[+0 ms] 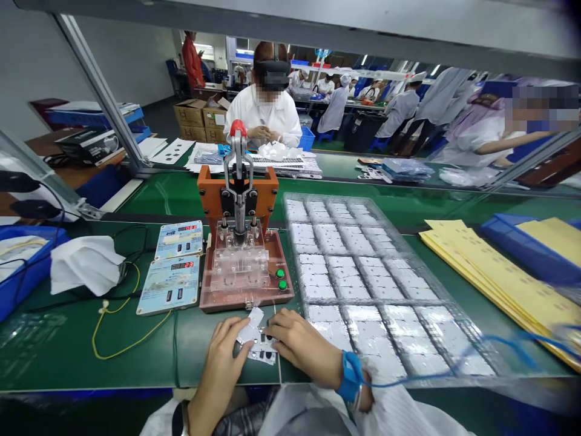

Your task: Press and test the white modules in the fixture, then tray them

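My left hand point(227, 348) has thumb and fingers closed on the edge of a flat white piece point(249, 332) near the table's front edge. Under and beside it lies a white sheet point(264, 357) bearing small dark patches. From the other side comes my right hand point(304, 345), fingers curled and pinched together at that sheet, by a small black piece point(269, 337). What the right fingertips grip is too small to make out. A blue wrist strap point(351, 374) with a blue cord circles my right wrist. Right behind the hands stands a toggle-clamp test fixture point(240, 260).
Left of the fixture are two meter boxes point(169, 283) with red digits, and a yellow wire point(95, 339). A clear tray point(358, 266) of white plates lies to the right, then yellow sheets point(494, 278). Across the bench a person point(263, 115) sits working.
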Tool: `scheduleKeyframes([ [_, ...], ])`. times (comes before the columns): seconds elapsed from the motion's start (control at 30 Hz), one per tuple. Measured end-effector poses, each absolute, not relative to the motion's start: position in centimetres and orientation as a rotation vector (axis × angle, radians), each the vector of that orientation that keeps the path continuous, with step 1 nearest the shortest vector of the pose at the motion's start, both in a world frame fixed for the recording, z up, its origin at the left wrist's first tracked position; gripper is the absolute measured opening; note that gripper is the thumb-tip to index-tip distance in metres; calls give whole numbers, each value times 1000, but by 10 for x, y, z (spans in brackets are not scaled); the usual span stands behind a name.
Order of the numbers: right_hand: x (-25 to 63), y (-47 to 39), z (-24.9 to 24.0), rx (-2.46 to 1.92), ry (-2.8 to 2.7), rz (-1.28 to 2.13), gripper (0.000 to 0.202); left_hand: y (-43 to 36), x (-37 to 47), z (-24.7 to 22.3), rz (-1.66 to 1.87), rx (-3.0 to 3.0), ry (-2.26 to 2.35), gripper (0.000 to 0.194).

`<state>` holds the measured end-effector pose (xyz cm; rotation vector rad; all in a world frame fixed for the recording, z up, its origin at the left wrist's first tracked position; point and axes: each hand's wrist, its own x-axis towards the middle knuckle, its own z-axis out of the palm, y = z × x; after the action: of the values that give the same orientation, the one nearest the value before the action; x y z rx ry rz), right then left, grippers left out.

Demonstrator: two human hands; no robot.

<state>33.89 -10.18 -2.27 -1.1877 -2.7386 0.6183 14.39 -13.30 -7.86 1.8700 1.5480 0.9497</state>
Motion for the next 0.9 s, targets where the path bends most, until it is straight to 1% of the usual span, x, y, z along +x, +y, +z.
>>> scheduleKeyframes([
  [0.17, 344, -103, -20, -1162, -2721, 548, 21, -130, 133, -77, 1029, 2033, 1584, 28],
  [0.3, 348, -103, -16, -1249, -2429, 694, 26, -131, 117, -78, 936, 2270, 1626, 32],
  [0.37, 349, -102, -13, -1336, -2151, 877, 27, -133, 110, -77, 799, 2403, 1661, 38],
  [0.43, 349, -100, -8, -1365, -1839, 1173, 30, -134, 105, -74, 617, 2529, 1706, 45],
  [0.53, 349, -94, 4, -1269, -1412, 1609, 40, -134, 102, -70, 371, 2701, 1726, 54],
  [0.6, 348, -87, 14, -1169, -1192, 1751, 41, -133, 101, -69, 274, 2818, 1689, 55],
  [0.67, 346, -78, 24, -1092, -1070, 1780, 38, -133, 100, -70, 228, 2915, 1641, 51],
  [0.73, 340, -69, 31, -1063, -1075, 1751, 36, -134, 99, -74, 225, 2976, 1603, 49],
  [0.8, 333, -59, 32, -1078, -1152, 1692, 39, -138, 96, -77, 272, 3002, 1592, 53],
  [0.9, 322, -47, 26, -1122, -1296, 1593, 42, -145, 91, -79, 412, 2969, 1594, 65],
])
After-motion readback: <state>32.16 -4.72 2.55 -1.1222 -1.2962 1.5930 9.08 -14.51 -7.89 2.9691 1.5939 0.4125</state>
